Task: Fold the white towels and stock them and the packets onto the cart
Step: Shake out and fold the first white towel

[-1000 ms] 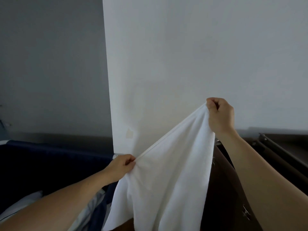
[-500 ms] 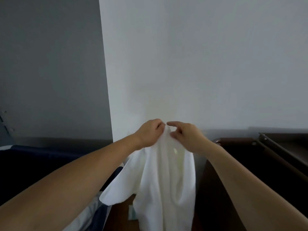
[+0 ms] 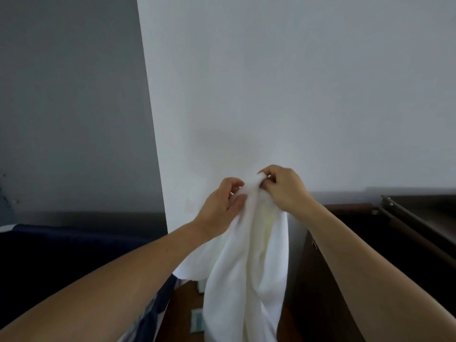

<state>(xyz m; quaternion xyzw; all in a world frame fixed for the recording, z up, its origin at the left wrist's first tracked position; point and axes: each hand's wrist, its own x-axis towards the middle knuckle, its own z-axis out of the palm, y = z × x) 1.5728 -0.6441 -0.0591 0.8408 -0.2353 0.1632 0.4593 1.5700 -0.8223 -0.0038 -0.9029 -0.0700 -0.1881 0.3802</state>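
Starting at left: dark blue fabric bin, in shadow, low against the grey wall.

Left hand: thumb above and fingers below, loosely curled and pinching the gathered top of the white towel from its left side.

White towel: bunched at the top between both hands, held up in front of the white wall, hanging in loose folds.

Pale packet: lying low, just left of the towel's hanging end.

Right hand: fingers tightly curled, gripping the towel's top.

Dark brown cabinet: far right.
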